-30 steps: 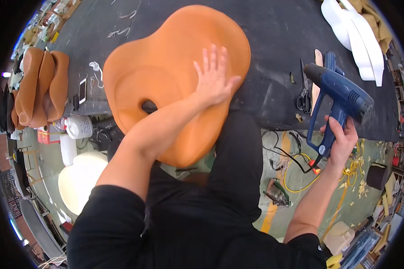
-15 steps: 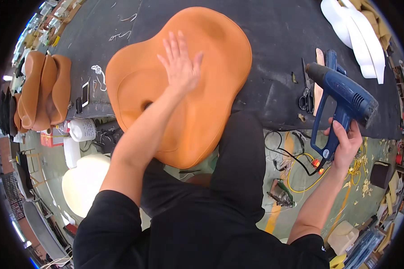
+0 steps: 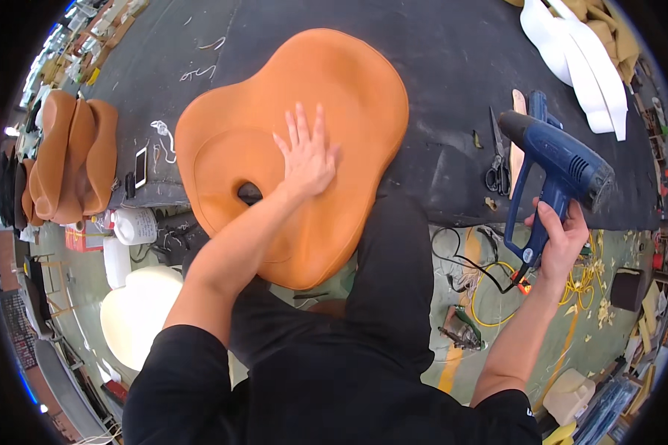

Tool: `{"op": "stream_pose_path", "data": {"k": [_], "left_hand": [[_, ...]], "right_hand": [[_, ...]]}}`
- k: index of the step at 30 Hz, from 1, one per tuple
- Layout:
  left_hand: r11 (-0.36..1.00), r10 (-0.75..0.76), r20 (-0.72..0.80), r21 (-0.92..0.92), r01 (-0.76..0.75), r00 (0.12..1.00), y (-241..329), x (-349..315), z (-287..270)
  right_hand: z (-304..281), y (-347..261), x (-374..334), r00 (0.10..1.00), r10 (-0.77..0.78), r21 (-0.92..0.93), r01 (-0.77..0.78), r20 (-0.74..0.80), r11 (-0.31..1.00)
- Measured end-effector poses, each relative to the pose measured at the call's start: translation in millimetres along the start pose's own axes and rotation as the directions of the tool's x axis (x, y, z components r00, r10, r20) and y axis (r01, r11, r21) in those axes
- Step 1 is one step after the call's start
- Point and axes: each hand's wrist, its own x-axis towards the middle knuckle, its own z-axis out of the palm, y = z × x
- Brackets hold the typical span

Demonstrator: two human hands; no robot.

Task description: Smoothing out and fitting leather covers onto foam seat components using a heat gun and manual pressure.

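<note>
An orange-tan upholstered seat shell [image 3: 349, 96] with a seamed edge and a hole in its lower left leans from the dark worktable onto my thighs. My left hand [image 3: 309, 159] lies on its middle, palm down and fingers spread. Out to the right, my right hand [image 3: 560, 241] grips the handle of a blue heat gun [image 3: 564, 152]. Its dark nozzle points up and left, towards the seat's side and apart from it. A black cord runs down from the handle.
Scissors [image 3: 497, 172], a wooden-handled tool [image 3: 516, 141] and white curved pieces [image 3: 575, 63] lie on the table's right. A phone [image 3: 141, 167] and stacked brown shells [image 3: 78, 156] are at left. A yellow cable [image 3: 490, 311] trails across the floor by a green-and-metal tool [image 3: 464, 326].
My left hand has slid down and slightly right over the seat. The seat sits a little lower in view, with its hole more exposed. The heat gun has shifted slightly left.
</note>
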Motion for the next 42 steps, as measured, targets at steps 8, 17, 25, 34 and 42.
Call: {"op": "stream_pose_path", "data": {"k": [8,17,25,34,42], "left_hand": [[0.977,0.205,0.269,-0.005,-0.211,0.941,56,20,19],[0.938,0.290,0.308,0.097,-0.333,0.906,69,8,30],[0.880,0.461,0.451,-0.126,-0.457,0.764,23,-100,-22],[0.927,0.246,0.064,-0.308,-0.216,0.967,-4,-251,-16],[0.936,0.106,0.056,-0.344,-0.080,0.993,-22,-254,6]], "right_hand": [[-2,4,-15,0.998,0.047,0.044,-0.048,0.031,0.998],[-21,-5,-13,0.998,0.021,-0.007,-0.021,-0.052,1.000],[-29,3,-32,0.998,0.064,0.087,-0.061,-0.024,0.994],[-30,2,-47,0.999,0.029,0.066,-0.027,-0.040,0.997],[-23,1,-80,0.999,0.038,0.113,-0.038,0.000,0.993]]}}
